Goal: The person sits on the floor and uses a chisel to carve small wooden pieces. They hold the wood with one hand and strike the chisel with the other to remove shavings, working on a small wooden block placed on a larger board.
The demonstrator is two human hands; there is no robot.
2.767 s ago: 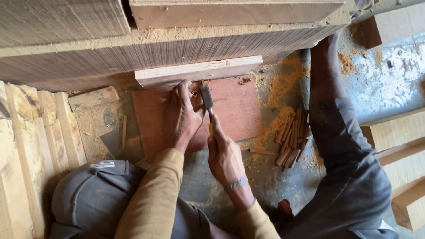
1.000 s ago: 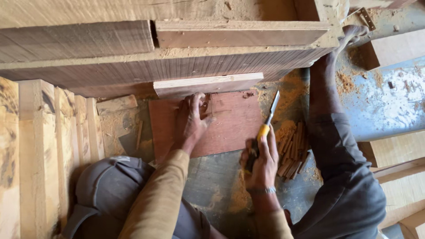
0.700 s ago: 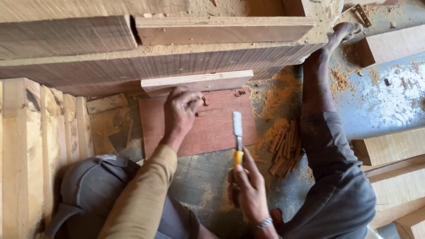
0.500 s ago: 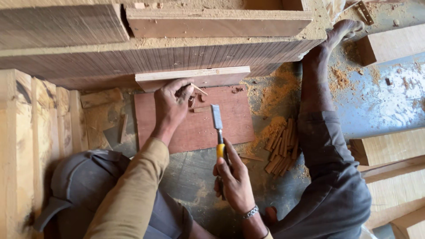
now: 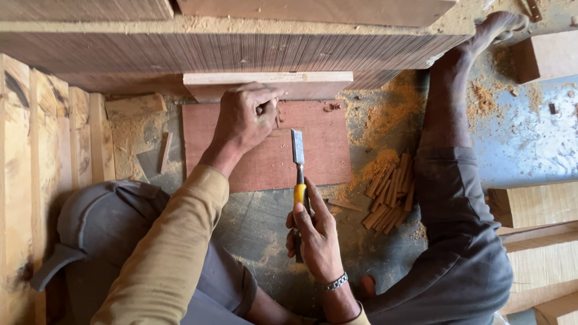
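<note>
Gripping the chisel (image 5: 297, 157) by its yellow handle, the right hand (image 5: 315, 236) points the stiff, sharp blade over the board (image 5: 325, 150); the left hand (image 5: 245, 117) pinches something small at the board's top edge.

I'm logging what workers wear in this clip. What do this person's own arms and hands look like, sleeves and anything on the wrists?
The left hand is bare, with no glove or ring visible; its arm wears a long mustard-tan sleeve reaching the wrist. The right hand is bare too, and carries a silver metal link bracelet at the wrist. Only an edge of tan cuff shows below it.
</note>
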